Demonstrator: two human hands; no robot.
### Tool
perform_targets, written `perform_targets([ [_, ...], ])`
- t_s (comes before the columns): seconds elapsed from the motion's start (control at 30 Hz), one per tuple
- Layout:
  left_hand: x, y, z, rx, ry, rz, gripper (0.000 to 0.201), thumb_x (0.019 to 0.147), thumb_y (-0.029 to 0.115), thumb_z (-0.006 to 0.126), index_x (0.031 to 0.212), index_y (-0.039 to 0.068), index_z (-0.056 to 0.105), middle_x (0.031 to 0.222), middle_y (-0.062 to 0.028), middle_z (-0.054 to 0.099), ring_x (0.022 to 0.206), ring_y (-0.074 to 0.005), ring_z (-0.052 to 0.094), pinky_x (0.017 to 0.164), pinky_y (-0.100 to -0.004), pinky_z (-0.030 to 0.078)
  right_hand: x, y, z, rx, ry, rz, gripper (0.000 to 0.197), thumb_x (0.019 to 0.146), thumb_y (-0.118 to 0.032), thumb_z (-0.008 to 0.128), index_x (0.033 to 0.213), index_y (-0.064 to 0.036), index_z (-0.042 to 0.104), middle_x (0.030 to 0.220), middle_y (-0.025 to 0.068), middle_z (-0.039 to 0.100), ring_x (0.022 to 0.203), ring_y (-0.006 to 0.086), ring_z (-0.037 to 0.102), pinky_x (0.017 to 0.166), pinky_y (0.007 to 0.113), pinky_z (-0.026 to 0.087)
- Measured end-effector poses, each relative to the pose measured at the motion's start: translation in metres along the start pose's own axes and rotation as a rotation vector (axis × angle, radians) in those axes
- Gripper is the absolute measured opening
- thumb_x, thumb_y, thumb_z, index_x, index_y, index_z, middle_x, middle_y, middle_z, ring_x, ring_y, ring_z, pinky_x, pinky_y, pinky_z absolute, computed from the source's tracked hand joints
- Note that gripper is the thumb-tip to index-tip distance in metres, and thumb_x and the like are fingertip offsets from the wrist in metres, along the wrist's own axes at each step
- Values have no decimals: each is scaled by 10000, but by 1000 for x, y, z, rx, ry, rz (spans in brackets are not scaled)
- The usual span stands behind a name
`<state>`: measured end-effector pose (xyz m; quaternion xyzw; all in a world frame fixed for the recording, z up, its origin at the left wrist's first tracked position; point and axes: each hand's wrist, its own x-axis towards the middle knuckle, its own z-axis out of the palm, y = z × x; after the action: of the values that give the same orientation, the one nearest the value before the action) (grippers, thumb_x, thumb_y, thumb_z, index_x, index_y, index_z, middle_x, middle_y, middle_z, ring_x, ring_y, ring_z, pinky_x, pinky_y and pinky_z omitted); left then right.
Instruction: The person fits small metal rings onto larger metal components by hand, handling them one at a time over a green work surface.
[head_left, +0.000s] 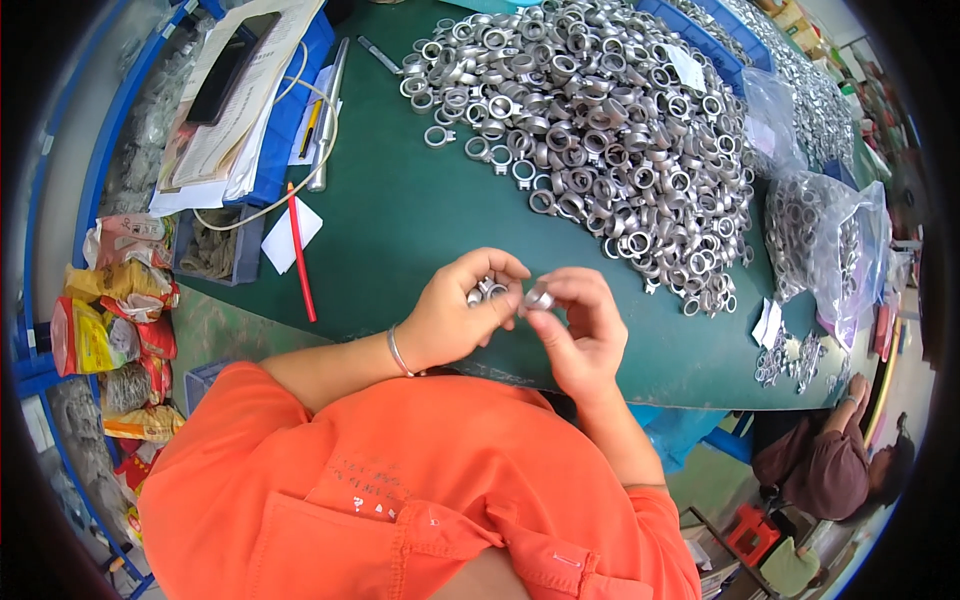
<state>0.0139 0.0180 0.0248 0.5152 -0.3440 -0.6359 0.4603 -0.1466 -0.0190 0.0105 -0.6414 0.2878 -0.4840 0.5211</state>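
Note:
Both hands are close together above the near edge of the green table. My left hand [456, 308] is curled around several small metal rings [487, 290], partly hidden by its fingers. Between the thumb and fingers of my right hand [583, 325] is one silver metal ring [538, 299], and the left fingertips are right beside it. Beyond the hands lies a large heap of similar metal rings [620, 140], each with a small lug on its side. A single loose ring [438, 136] rests just left of the heap.
A red pencil [301, 255] and white paper slip [292, 236] lie left on the green table [390, 220]. A dark phone [232, 70] rests on papers over a blue bin. Clear bags of rings [800, 235] stand at right. Another person [825, 465] sits at lower right.

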Motion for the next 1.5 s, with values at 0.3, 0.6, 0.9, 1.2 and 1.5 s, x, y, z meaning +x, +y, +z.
perform_targets([
  [0.3, 9, -15, -8, -560, -153, -383, 132, 889, 147, 552, 913, 18, 564, 814, -67, 584, 677, -131, 576, 466, -213, 442, 51, 19, -34, -1130, 168, -295, 82, 741, -71, 640, 819, -68, 617, 836, 70, 548, 792, 263, 504, 702, 379, 373],
  [0.6, 4, -6, -5, -233, -82, -164, 93, 850, 75, 601, 896, -5, 591, 813, -51, 577, 665, -99, 555, 476, -193, 421, 30, 5, -29, -722, 53, -56, 160, 680, -69, 720, 796, -63, 610, 870, 80, 565, 855, 259, 521, 765, 357, 385],
  [0.9, 4, 1, 0, -44, -59, 91, 94, 799, 74, 665, 856, 0, 652, 846, -17, 581, 666, -85, 543, 551, -208, 435, 2, -8, -12, -373, -108, -44, 148, 711, 35, 673, 821, -26, 594, 862, 76, 551, 821, 210, 519, 695, 296, 431],
  [1.2, 4, -4, -1, 250, -51, 479, 121, 733, -27, 677, 838, 29, 654, 889, -50, 567, 822, -126, 548, 719, -262, 451, 3, -6, -17, 323, -29, 522, 213, 937, -113, 474, 1072, 36, 544, 816, 75, 607, 703, 121, 564, 626, 237, 463],
  [1.5, 10, -4, -9, -114, -98, -175, 128, 850, 121, 608, 909, 11, 577, 853, -72, 583, 697, -118, 574, 496, -214, 445, -2, -4, -10, 478, 99, 216, 252, 762, 93, 624, 991, 8, 560, 1016, 154, 592, 949, 210, 580, 785, 319, 502],
])
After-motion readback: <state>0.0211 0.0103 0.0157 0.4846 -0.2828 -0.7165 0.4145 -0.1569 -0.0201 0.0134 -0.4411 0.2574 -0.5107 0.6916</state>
